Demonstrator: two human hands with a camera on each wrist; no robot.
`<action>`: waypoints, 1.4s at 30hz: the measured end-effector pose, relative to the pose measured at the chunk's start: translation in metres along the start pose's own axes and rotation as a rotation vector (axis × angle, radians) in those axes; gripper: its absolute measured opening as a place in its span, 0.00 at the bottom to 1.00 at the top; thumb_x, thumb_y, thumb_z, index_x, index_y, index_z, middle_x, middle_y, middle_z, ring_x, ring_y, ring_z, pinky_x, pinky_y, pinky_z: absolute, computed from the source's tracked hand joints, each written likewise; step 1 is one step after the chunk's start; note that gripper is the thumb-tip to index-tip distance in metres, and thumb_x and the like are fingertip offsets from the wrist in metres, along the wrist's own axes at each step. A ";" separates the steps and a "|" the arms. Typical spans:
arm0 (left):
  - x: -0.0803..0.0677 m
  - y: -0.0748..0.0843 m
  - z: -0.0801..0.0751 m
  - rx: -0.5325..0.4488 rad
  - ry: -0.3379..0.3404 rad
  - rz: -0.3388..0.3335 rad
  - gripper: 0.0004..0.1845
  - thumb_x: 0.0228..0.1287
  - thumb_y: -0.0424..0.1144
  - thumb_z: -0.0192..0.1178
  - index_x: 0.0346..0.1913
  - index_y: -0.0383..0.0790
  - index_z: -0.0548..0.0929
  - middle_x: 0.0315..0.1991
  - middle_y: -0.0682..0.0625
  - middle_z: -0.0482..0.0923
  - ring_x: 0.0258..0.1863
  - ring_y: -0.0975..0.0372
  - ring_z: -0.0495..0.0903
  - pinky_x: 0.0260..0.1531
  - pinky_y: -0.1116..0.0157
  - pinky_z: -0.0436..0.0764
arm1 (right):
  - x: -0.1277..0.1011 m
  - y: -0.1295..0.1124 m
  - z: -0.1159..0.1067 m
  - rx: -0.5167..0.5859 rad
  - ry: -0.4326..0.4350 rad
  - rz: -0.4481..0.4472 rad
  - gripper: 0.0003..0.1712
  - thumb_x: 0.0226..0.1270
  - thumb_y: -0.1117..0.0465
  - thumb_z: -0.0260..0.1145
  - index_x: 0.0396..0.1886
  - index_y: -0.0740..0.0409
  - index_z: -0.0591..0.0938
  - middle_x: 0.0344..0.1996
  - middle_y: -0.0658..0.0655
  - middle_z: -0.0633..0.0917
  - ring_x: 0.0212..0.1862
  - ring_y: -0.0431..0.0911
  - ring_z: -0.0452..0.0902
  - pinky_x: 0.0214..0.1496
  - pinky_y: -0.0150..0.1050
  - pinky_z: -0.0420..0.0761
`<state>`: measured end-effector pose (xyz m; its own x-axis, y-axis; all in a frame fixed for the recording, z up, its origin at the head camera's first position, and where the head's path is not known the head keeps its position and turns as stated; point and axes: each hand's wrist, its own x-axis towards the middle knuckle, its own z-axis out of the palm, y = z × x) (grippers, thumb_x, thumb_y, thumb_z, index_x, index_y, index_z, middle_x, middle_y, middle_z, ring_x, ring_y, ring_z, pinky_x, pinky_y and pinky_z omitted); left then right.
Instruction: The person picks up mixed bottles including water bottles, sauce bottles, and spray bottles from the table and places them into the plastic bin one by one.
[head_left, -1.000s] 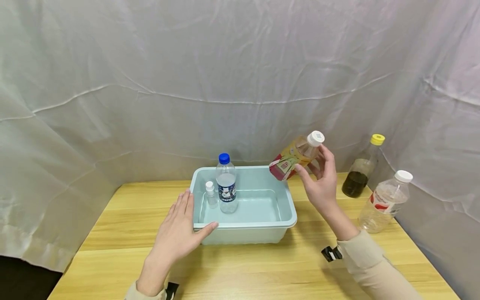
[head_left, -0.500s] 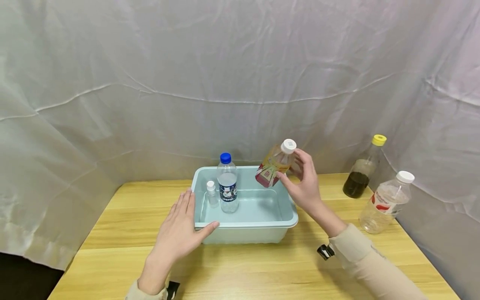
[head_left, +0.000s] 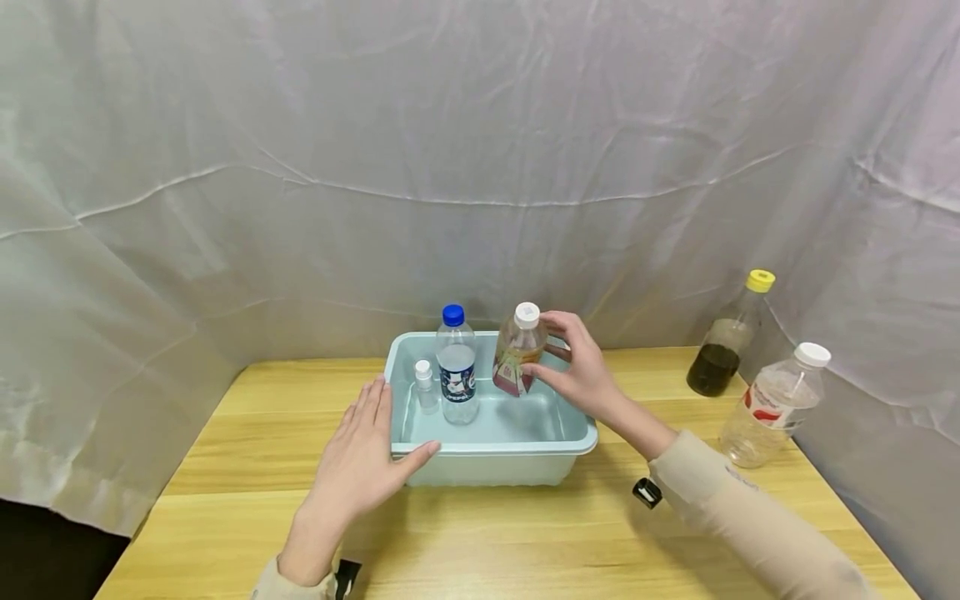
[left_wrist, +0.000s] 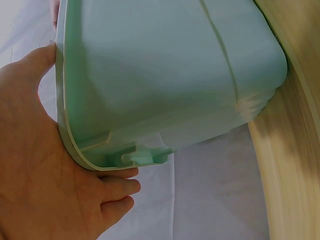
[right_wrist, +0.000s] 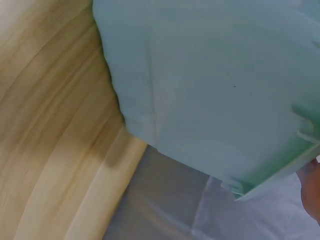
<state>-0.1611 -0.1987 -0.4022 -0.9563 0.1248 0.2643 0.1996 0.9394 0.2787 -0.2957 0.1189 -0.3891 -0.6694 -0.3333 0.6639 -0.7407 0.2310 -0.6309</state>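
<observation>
My right hand [head_left: 581, 371] grips a white-capped drink bottle [head_left: 517, 354] with a yellow and red label, tilted a little, over the right half of the light blue plastic basin [head_left: 495, 451]. In the right wrist view only a bit of that hand [right_wrist: 311, 192] shows beyond the basin wall [right_wrist: 215, 90]. My left hand [head_left: 356, 467] rests on the basin's left front corner, fingers along the left rim and thumb on the front rim. The left wrist view shows this hand [left_wrist: 60, 165] against the rim. Inside the basin stand a blue-capped Pepsi bottle [head_left: 457, 379] and a small white-capped bottle [head_left: 425, 387].
On the right of the wooden table [head_left: 517, 542] stand a yellow-capped bottle [head_left: 723, 346] with dark liquid and a clear white-capped bottle [head_left: 772, 408]. A grey cloth [head_left: 480, 150] hangs behind the table and along its sides.
My right hand has carried the drink bottle leftward and down, from the basin's right edge to above its inside, and the bottle has become more upright. The left hand stays on the rim.
</observation>
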 end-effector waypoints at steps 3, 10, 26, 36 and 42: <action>0.000 0.001 0.000 0.002 -0.001 0.000 0.62 0.66 0.79 0.50 0.80 0.25 0.53 0.83 0.34 0.46 0.82 0.41 0.48 0.79 0.44 0.55 | 0.002 0.001 0.002 -0.021 -0.064 0.056 0.46 0.52 0.72 0.82 0.70 0.63 0.70 0.63 0.64 0.74 0.64 0.60 0.78 0.62 0.51 0.84; -0.001 0.001 0.000 -0.002 -0.013 -0.005 0.63 0.66 0.79 0.49 0.80 0.25 0.53 0.83 0.34 0.45 0.82 0.41 0.47 0.79 0.44 0.55 | 0.006 0.001 0.006 -0.068 -0.219 0.124 0.59 0.53 0.69 0.83 0.80 0.59 0.59 0.62 0.65 0.75 0.61 0.63 0.80 0.57 0.52 0.87; -0.001 0.001 0.000 0.005 -0.007 -0.004 0.63 0.66 0.79 0.49 0.80 0.24 0.53 0.83 0.34 0.45 0.82 0.41 0.48 0.79 0.44 0.54 | 0.018 0.004 0.010 -0.260 -0.427 0.114 0.51 0.55 0.66 0.83 0.77 0.58 0.67 0.56 0.66 0.74 0.58 0.61 0.79 0.54 0.47 0.89; 0.000 0.001 -0.001 0.006 -0.009 -0.004 0.63 0.66 0.79 0.48 0.80 0.25 0.53 0.83 0.35 0.45 0.82 0.41 0.48 0.79 0.44 0.54 | 0.029 0.004 0.016 -0.373 -0.475 0.226 0.46 0.54 0.65 0.84 0.71 0.62 0.70 0.60 0.67 0.75 0.62 0.61 0.76 0.65 0.57 0.80; 0.000 0.001 -0.001 0.008 -0.011 -0.003 0.63 0.66 0.79 0.48 0.80 0.25 0.53 0.83 0.34 0.45 0.82 0.41 0.48 0.80 0.45 0.54 | 0.033 0.004 0.018 -0.354 -0.492 0.255 0.44 0.55 0.64 0.83 0.67 0.65 0.68 0.60 0.68 0.74 0.62 0.61 0.75 0.68 0.58 0.78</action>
<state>-0.1611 -0.1983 -0.4011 -0.9593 0.1257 0.2530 0.1952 0.9423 0.2718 -0.3197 0.0924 -0.3776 -0.7848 -0.5879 0.1964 -0.5921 0.6173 -0.5181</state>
